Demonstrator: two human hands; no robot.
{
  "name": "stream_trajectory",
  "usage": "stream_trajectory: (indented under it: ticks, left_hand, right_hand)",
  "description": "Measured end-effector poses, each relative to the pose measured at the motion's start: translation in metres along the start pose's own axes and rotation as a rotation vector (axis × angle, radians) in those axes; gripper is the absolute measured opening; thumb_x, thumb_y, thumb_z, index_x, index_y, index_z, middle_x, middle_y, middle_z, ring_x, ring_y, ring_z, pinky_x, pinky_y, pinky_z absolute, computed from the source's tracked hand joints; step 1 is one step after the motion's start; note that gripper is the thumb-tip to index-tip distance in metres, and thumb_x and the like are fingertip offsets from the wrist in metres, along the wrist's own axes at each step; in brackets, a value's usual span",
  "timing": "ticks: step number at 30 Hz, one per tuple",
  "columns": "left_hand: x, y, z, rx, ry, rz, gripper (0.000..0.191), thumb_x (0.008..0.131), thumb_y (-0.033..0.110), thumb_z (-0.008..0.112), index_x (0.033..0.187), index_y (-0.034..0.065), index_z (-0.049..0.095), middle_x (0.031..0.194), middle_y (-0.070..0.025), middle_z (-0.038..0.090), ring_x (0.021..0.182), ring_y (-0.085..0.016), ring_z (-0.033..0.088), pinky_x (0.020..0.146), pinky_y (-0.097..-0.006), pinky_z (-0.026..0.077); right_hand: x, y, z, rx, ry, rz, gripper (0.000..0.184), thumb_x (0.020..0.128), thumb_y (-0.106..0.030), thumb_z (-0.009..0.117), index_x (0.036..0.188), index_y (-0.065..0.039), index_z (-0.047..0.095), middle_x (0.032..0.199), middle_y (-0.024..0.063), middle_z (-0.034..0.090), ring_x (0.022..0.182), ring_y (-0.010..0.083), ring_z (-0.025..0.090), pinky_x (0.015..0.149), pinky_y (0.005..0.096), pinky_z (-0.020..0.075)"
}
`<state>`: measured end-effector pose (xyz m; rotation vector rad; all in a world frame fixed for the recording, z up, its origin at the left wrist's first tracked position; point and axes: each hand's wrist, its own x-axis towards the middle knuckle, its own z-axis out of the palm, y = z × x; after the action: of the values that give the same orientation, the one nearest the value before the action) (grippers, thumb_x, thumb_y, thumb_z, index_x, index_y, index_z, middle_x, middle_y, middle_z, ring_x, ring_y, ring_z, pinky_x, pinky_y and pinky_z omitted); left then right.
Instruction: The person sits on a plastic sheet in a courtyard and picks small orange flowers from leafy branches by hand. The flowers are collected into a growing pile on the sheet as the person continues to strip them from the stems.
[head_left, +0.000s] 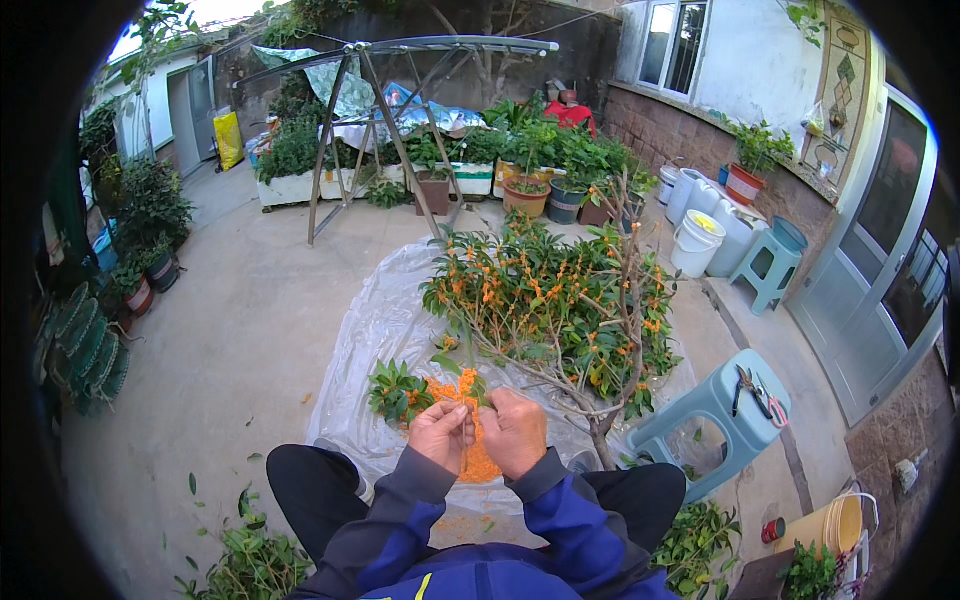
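Note:
My left hand (442, 433) pinches the thin stem of a small leafy sprig (466, 375) between thumb and fingers. Close beside it on the right, my right hand (515, 433) is closed at the sprig's leaves, its fingertips partly hidden. Below both hands, a pile of small orange blossoms (480, 469) lies on a clear plastic sheet (349, 375). A cut bunch of green leaves (395, 391) rests left of the pile. Beyond my hands lies a large cut branch with orange flowers (555, 289), its bare forked wood (600, 424) reaching toward my right knee.
A blue plastic stool (750, 367) at the right bears pruning shears (750, 391) and scissors (776, 411). Cut leafy twigs (255, 562) lie at lower left and more (697, 544) at lower right, near a yellow bucket (825, 525). A metal frame (390, 127) stands before potted plants.

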<state>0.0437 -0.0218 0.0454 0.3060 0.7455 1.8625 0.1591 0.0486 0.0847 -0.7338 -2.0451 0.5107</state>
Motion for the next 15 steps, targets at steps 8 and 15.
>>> stream_trajectory:
  ticks: [8, 15]
  left_hand:
    - [-0.0082, 0.0055, 0.0077, 0.003, -0.142, -0.052, 0.010, 0.093, 0.010, 0.062, 0.091, 0.0004, 0.064, 0.075, -0.0060, 0.061, 0.060, -0.011, 0.054, 0.043, -0.0210, 0.036]
    - [-0.0074, -0.0038, 0.0051, 0.223, 0.048, 0.063, 0.009, 0.091, 0.010, 0.065, 0.092, 0.0007, 0.064, 0.071, -0.0025, 0.059, 0.053, -0.009, 0.050, 0.040, -0.0200, 0.033]
  right_hand:
    - [0.0008, 0.0050, 0.0031, 0.091, 0.016, 0.040, 0.013, 0.079, -0.007, 0.061, 0.087, 0.001, 0.065, 0.081, 0.0211, 0.065, 0.074, 0.0393, 0.064, 0.065, 0.0443, 0.0494]
    - [0.0067, 0.0067, 0.0016, 0.078, 0.076, 0.006, 0.013, 0.079, -0.003, 0.061, 0.089, 0.002, 0.066, 0.078, 0.0208, 0.065, 0.072, 0.0371, 0.065, 0.063, 0.0396, 0.0496]
